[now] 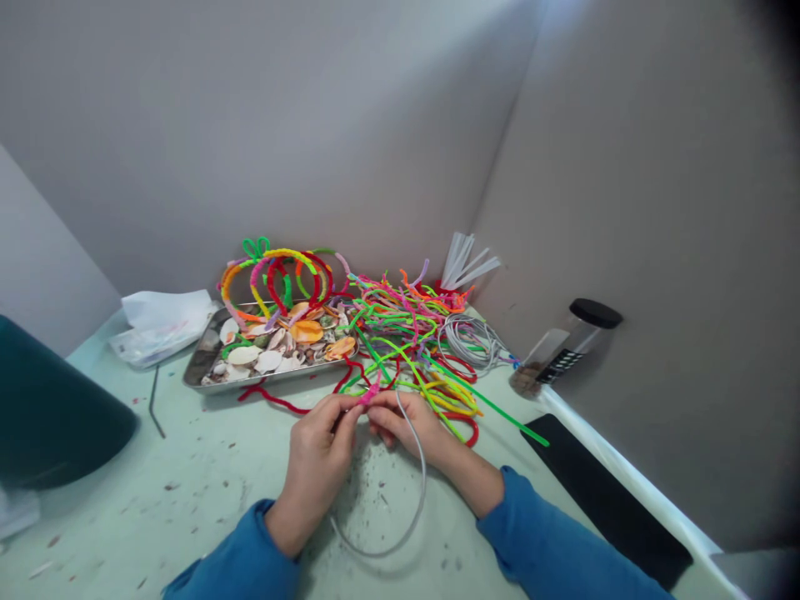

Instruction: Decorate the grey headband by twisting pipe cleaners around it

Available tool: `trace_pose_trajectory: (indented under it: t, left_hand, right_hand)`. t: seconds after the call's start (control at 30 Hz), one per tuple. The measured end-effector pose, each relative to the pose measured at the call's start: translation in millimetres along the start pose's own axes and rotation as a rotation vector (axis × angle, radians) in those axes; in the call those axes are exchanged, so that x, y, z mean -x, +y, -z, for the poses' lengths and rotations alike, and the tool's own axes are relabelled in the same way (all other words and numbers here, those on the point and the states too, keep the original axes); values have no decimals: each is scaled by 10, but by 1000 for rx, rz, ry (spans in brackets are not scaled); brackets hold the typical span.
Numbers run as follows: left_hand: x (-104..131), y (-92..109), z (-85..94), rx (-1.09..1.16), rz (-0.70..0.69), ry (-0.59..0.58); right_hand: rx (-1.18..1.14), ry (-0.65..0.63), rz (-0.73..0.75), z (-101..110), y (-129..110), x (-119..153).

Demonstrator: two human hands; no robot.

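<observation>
Between my fingertips, a short pink pipe cleaner (pixel 372 389) is pinched near the end of a grey wire (pixel 420 500). My left hand (pixel 320 454) grips the pink piece from the left, thumb and forefinger pressed together. On the other side my right hand (pixel 409 423) pinches at the same spot, its fingertips partly hidden. The grey wire loops out over my right hand and curves down to the table below. Just beyond my hands lies a tangled heap of coloured pipe cleaners (pixel 406 308). A red pipe cleaner (pixel 281 402) trails beside my left hand.
A metal tray (pixel 206 387) of shells (pixel 268 360) carries several pipe-cleaner-wrapped rings (pixel 284 252). Coiled grey wire (pixel 475 343), white sticks (pixel 462 260) and a clear black-lidded jar (pixel 578 333) stand right. A black strip (pixel 606 500) lies nearer. Tissues (pixel 166 312) and a dark green cylinder (pixel 56 408) are left.
</observation>
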State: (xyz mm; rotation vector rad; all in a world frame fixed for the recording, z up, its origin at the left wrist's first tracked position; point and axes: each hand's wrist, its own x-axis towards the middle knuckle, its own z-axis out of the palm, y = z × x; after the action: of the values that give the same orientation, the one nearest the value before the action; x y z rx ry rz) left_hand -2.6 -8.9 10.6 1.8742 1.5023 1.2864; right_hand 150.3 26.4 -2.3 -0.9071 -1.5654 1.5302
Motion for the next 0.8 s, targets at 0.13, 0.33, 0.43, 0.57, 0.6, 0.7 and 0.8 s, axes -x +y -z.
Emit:
trace_pose_trajectory:
  t: [0.13, 0.33, 0.43, 0.57, 0.6, 0.7, 0.8]
  left_hand:
    - [6, -15, -11, 90, 72, -19]
    - [10, -36, -34, 222, 173, -35]
    - [3, -55, -40, 271, 216, -46]
    - [-4, -69, -50, 297, 262, -63]
    - [-5, -70, -54, 295, 268, -65]
    - [-9, -68, -61, 282, 286, -72]
    - [-18, -70, -62, 258, 300, -91]
  right_hand:
    - [-48, 11, -4, -1, 0, -8]
    - [-156, 9, 23, 32, -13, -2]
    - [-163, 23, 40, 54, 21, -8]
    - [-169, 51, 48, 67, 92, -23]
    - [-165, 60, 43, 67, 106, -25]
    - [-160, 80, 29, 61, 127, -26]
    - [-150, 96, 33, 50, 99, -20]
